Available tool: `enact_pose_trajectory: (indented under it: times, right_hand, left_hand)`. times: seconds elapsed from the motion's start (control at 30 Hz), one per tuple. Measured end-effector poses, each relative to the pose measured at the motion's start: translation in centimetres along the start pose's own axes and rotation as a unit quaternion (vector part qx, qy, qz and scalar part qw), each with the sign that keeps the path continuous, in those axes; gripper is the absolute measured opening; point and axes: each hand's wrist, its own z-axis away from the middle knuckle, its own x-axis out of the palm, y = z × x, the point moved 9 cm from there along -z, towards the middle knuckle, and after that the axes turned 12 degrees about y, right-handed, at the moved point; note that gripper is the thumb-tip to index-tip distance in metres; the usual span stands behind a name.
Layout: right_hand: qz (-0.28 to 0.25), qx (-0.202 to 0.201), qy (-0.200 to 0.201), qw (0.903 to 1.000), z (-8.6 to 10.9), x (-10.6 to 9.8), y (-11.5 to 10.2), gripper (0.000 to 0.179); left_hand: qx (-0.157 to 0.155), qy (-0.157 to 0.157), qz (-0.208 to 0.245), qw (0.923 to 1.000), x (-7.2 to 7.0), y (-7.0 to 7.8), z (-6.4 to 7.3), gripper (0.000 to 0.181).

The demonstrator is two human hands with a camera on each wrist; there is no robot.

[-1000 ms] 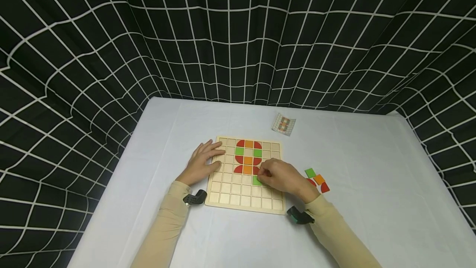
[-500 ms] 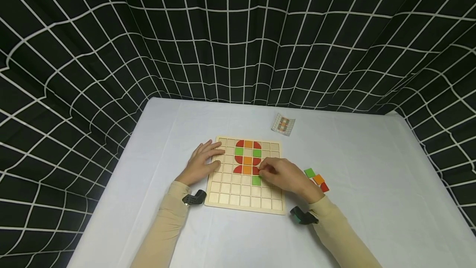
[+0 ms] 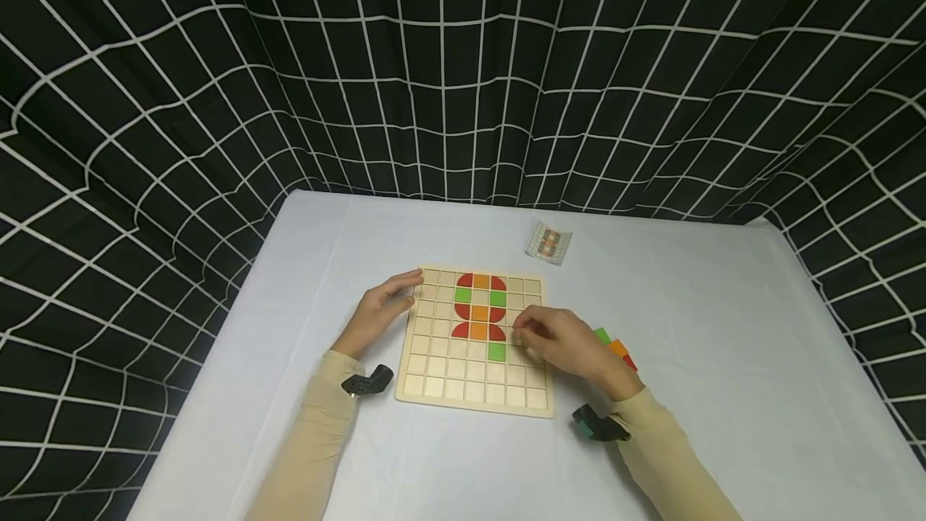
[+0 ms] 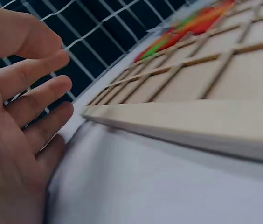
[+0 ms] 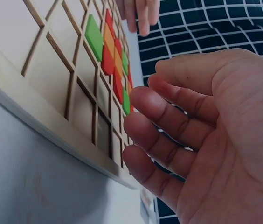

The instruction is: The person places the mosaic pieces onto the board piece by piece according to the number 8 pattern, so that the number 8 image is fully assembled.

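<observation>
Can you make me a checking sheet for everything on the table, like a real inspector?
Surface: white cloth, lightly creased.
Job's things: gridded wooden board with red, orange and green tiles set in it; small pattern card beyond it; loose green tile, orange tile and red tile to the right, partly hidden.
Clutter: nothing seen.
Left hand: at the board's left edge, holding nothing.
Right hand: over the board's right side, fingers loosely curled, no tile seen in it.
Cables: nothing seen.
Surroundings: black curtain with white grid lines.
</observation>
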Motion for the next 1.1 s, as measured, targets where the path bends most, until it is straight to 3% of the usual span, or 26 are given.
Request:
enact_pose_trajectory:
  times: [0.1, 0.2, 0.27, 0.37, 0.47, 0.57, 0.7, 0.9, 1.1]
  right_hand:
    - [0.004, -0.003, 0.010, 0.9999, 0.3, -0.7, 0.2, 0.011]
    - [0.009, 0.000, 0.018, 0.9998, 0.5, -1.4, 0.3, 0.010]
    - [0.011, 0.007, 0.023, 0.9996, 0.7, -1.8, 0.5, 0.009]
    - [0.015, 0.014, 0.033, 0.9992, 1.1, -2.5, 0.9, 0.010]
    - [0.021, 0.012, 0.047, 0.9986, 1.5, -3.3, 1.3, 0.010]
    - [0.027, 0.013, 0.059, 0.9978, 2.0, -4.3, 1.9, 0.011]
    - [0.015, 0.030, 0.057, 0.9978, 2.4, -5.3, 2.7, 0.014]
    - [0.001, 0.088, 0.045, 0.9951, 3.3, -7.1, 4.0, 0.023]
    - [0.053, 0.091, 0.067, 0.9922, 3.7, -9.3, 4.5, 0.026]
  left_hand:
    - [-0.028, 0.007, 0.053, 0.9982, -0.7, -0.3, 0.1, 0.043]
    - [-0.045, 0.003, 0.072, 0.9964, -1.2, -0.7, 0.5, 0.045]
    - [-0.026, -0.010, 0.050, 0.9984, -1.0, -0.6, 0.6, 0.046]
    - [0.006, -0.024, -0.016, 0.9996, -0.6, -0.4, 0.8, 0.045]
    - [0.023, -0.041, -0.100, 0.9939, 0.0, -0.2, 1.2, 0.046]
    - [0.016, -0.061, -0.152, 0.9864, 0.5, -0.1, 1.6, 0.048]
    - [0.017, -0.083, -0.178, 0.9803, 0.6, -0.2, 1.8, 0.049]
    - [0.054, -0.113, -0.200, 0.9716, 1.1, 0.4, 2.0, 0.049]
    - [0.052, -0.116, -0.200, 0.9714, 1.1, 0.3, 2.0, 0.047]
